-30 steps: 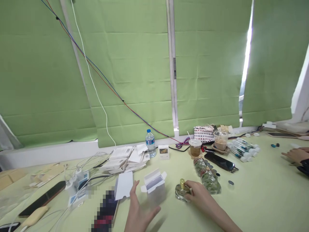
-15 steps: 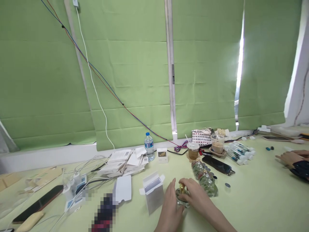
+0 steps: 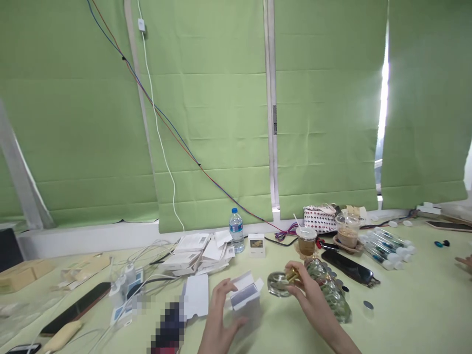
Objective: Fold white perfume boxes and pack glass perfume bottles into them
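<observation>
- Held aloft by the gold top (image 3: 292, 274), tilted: glass bottle (image 3: 278, 285), above the table (image 3: 295, 334); contents blurred.
- Closed between thumb and fingers on the gold top, partly covering it: right hand (image 3: 310, 297).
- Open, with thumb and fingers well spread, beside the box: left hand (image 3: 221, 314); contact with the flap impossible to tell.
- Upright, flaps raised, between both hands: white box (image 3: 247, 309); lower part blurred, interior hard to make out.
- Behind the right hand, partly hidden by it: clear-wrapped pieces (image 3: 338, 302), details indistinct.
- Left of the left hand: white carton (image 3: 196, 296), and pixelated dark object (image 3: 168, 324), cut off below.
- Cut off at the right edge: another person's hand (image 3: 465, 260).
</observation>
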Motion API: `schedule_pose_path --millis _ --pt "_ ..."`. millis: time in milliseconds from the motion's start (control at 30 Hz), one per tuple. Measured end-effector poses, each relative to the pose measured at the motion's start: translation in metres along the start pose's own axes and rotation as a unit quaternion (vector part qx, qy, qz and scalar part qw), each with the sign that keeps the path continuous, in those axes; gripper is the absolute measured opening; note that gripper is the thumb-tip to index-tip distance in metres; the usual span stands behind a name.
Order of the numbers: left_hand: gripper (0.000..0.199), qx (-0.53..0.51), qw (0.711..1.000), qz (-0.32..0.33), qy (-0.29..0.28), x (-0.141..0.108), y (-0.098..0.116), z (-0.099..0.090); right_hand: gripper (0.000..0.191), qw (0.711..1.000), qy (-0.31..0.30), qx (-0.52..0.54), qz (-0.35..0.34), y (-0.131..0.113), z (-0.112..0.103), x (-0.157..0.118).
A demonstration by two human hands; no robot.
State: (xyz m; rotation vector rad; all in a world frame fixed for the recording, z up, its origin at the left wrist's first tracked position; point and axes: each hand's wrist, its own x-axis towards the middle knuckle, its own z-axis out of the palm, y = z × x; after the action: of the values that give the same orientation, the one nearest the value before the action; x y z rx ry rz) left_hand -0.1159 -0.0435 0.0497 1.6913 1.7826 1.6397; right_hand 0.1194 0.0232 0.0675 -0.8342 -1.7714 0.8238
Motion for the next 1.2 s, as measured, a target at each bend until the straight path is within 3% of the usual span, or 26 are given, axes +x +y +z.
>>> schedule_pose_path --millis 133,300,367,600,800,1033,1200 --pt "0.031 -0.048 0.993 -0.056 -0.093 0.007 0.003 0.014 0.028 0.996 -0.006 0.08 -0.039 -0.026 0.013 0.017" --pt "0.043 -0.104 0.971 -0.051 -0.211 0.017 0.014 0.032 0.037 0.997 -0.059 -0.017 -0.054 -0.034 0.02 0.018" --pt "0.046 -0.105 0.968 -0.038 -0.227 0.021 0.015 0.041 0.042 0.994 -0.08 -0.051 -0.046 -0.032 0.017 0.013" --pt "0.036 -0.069 0.978 -0.01 -0.197 0.022 0.01 0.067 0.049 0.987 -0.103 -0.118 -0.023 -0.016 0.008 0.009" --pt "0.038 -0.105 0.98 0.053 -0.161 0.015 -0.002 0.072 0.051 0.979 -0.117 -0.165 -0.025 -0.013 0.008 0.01" --pt "0.035 -0.161 0.973 0.085 -0.139 0.007 -0.021 0.081 0.056 0.946 -0.163 -0.277 -0.033 -0.014 0.013 0.016" --pt "0.036 -0.138 0.976 0.109 -0.129 0.002 -0.037 0.089 0.04 0.946 -0.159 -0.275 -0.064 -0.018 0.009 0.014"
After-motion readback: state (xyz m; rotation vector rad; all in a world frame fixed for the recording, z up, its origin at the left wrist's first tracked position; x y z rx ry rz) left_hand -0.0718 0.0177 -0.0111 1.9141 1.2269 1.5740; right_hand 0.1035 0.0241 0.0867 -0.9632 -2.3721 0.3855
